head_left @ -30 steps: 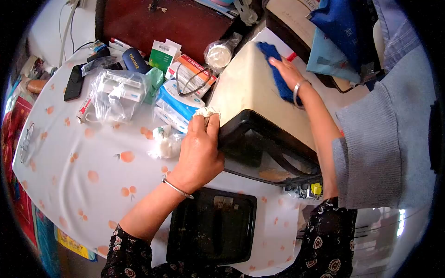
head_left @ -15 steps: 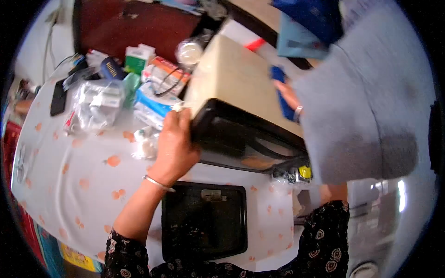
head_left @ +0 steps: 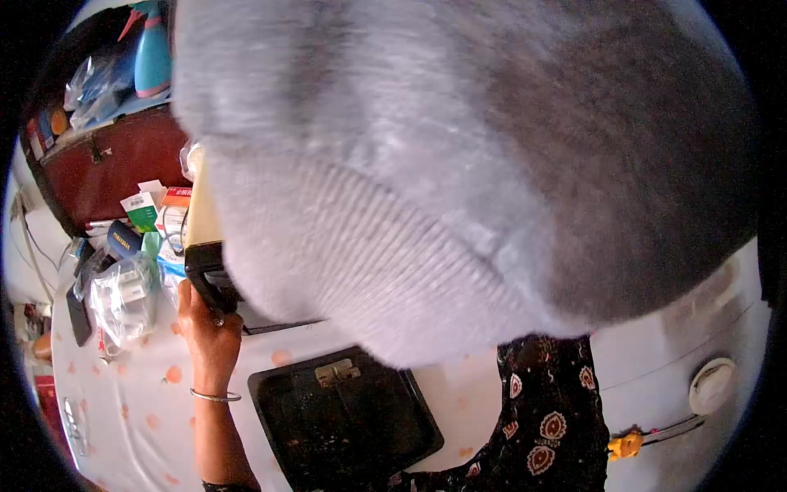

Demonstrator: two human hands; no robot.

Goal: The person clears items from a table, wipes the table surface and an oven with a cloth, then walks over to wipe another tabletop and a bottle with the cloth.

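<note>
While a grey ribbed sleeve (head_left: 369,246) hides most of the cream box with a black rim (head_left: 199,221), my left hand (head_left: 210,338) grips its black corner, beside the flat black tray (head_left: 340,426); my right hand is hidden, its grip impossible to tell.

Our left hand (head_left: 209,328) reaches forward, fingers (head_left: 187,299) bent, bare forearm (head_left: 217,435) extended; our right hand is hidden.

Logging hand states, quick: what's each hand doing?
Left hand: against the box's black edge; grip unclear.
Right hand: not visible past the grey sleeve; can't tell.
</note>
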